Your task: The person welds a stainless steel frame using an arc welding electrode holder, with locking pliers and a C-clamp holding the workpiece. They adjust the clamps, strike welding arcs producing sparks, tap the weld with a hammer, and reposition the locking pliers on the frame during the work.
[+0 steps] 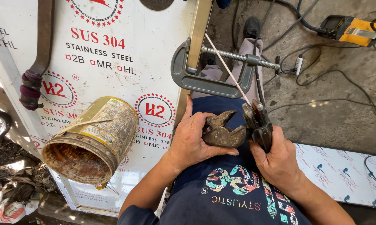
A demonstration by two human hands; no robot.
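View: a head camera looks straight down at a seated person's lap, dark blue shirt and two bare hands.
Left hand: the left hand [192,141] is closed around a rusty metal clamp tool [221,131], thumb lying along its underside, fingers wrapped over the near end.
Right hand: the right hand [277,160] is clenched on the dark handles of an electrode holder [259,123], whose tip meets the rusty tool.
Hands together: the two hands sit close, just above the lap, joined through the tools they grip.
Welding rod: a thin pale welding rod [227,68] rises from the holder's tip, slanting up and left across the C-clamp.
C-clamp: a grey C-clamp [204,81] is fastened on a brown metal bar [198,33], its threaded screw pointing right, just beyond the hands.
Sheet: a white stainless steel sheet [113,75] with red and black printing fills the left side, with the bar along its right edge.
Can: a rusty paint can [92,141] lies on its side on the sheet, open mouth toward the lower left, well apart from the hands.
Floor: a grey concrete floor [342,104] to the right carries black cables [321,75] and a yellow welding machine [354,29] at the top right corner.
Second sheet: another printed sheet [342,171] lies beside the right forearm.
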